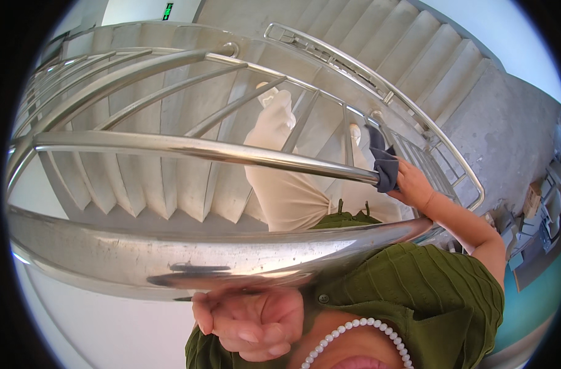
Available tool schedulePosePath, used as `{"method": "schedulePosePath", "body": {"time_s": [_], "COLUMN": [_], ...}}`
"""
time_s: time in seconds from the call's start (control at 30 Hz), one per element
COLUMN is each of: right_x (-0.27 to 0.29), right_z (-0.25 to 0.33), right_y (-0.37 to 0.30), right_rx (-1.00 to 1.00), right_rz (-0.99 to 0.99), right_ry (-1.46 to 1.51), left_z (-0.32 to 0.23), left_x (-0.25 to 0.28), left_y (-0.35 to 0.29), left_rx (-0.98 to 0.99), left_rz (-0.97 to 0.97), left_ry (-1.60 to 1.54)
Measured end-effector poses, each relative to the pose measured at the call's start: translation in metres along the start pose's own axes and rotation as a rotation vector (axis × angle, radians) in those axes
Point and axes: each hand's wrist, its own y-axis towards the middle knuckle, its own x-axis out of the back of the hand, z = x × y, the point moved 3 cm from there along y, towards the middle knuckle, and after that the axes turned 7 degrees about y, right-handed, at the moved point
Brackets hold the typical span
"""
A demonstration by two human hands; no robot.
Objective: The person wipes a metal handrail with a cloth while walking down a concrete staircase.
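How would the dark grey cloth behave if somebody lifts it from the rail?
Probably floppy: the dark grey cloth shows loose folds where the right hand holds it against the rail. It looks thin, so it is likely light. It may slide easily, because the rail appears smooth and shiny.

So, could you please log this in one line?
right hand: holds gray cloth against metal rail | left hand: curled near handrail

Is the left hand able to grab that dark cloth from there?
Probably not from there: in this view, the thick near rail runs between the left hand and the dark cloth, which the right hand is holding on the thinner rail.
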Motion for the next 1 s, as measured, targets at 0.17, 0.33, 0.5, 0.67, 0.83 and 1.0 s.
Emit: {"method": "schedulePosePath", "body": {"time_s": [0.17, 0.33, 0.5, 0.67, 0.83, 1.0], "right_x": [-0.014, 0.03, 0.056, 0.084, 0.095, 0.11], "right_z": [0.025, 0.109, 0.2, 0.278, 0.358, 0.395], "right_y": [0.059, 0.153, 0.254, 0.347, 0.421, 0.453], "right_rx": [0.349, 0.427, 0.815, 0.984, 0.723, 0.598], "right_rz": [-0.201, -0.151, -0.239, -0.385, -0.34, -0.362], "right_ry": [0.213, 0.331, 0.345, 0.365, 0.382, 0.28], "left_z": [-0.004, 0.002, 0.0, -0.002, -0.012, -0.02], "left_x": [0.007, 0.01, 0.009, -0.008, -0.008, -0.011], "left_y": [-0.002, -0.007, -0.007, -0.006, -0.003, -0.002], "left_rx": [0.002, -0.052, -0.014, 0.099, 0.118, 0.2], "left_rz": [0.031, 0.133, 0.107, -0.042, -0.098, -0.135], "left_ry": [0.015, -0.135, -0.243, -0.179, -0.225, -0.256]}}
